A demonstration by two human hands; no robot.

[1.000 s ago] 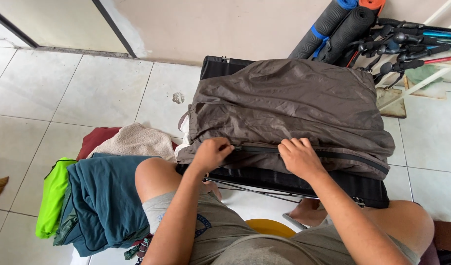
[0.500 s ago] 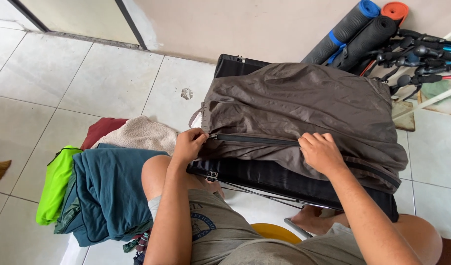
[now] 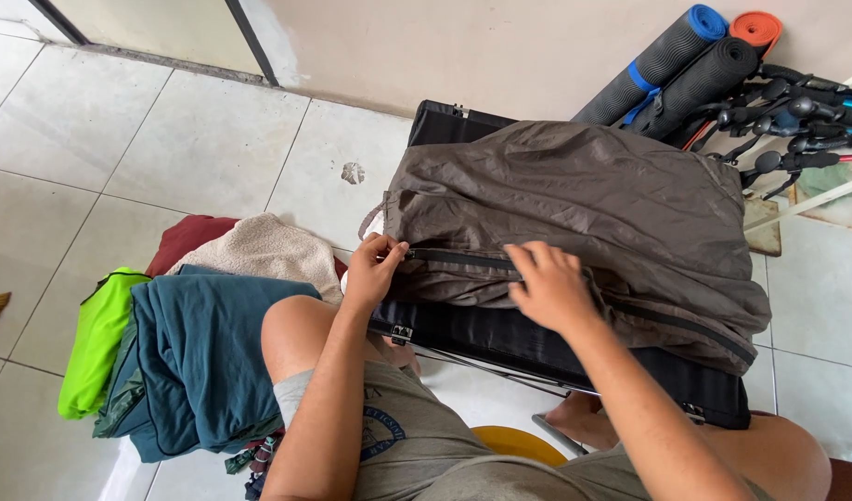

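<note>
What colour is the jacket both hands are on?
Grey-brown jacket with a dark zipper, seen from the head view.

Over on the left, a heap of clothes on the tiles: a neon green garment [image 3: 94, 341], a teal one [image 3: 201, 362], a beige fleece [image 3: 268, 250], something maroon [image 3: 187, 237] beneath. Top right, 3 rolled mats [image 3: 678, 74] lean against the wall, beside what look like trekking poles [image 3: 797, 121].

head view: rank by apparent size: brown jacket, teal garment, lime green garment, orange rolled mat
1. brown jacket
2. teal garment
3. lime green garment
4. orange rolled mat, only its end shows past the black mats, and it lies farther away, so its rank is unsure.
</note>
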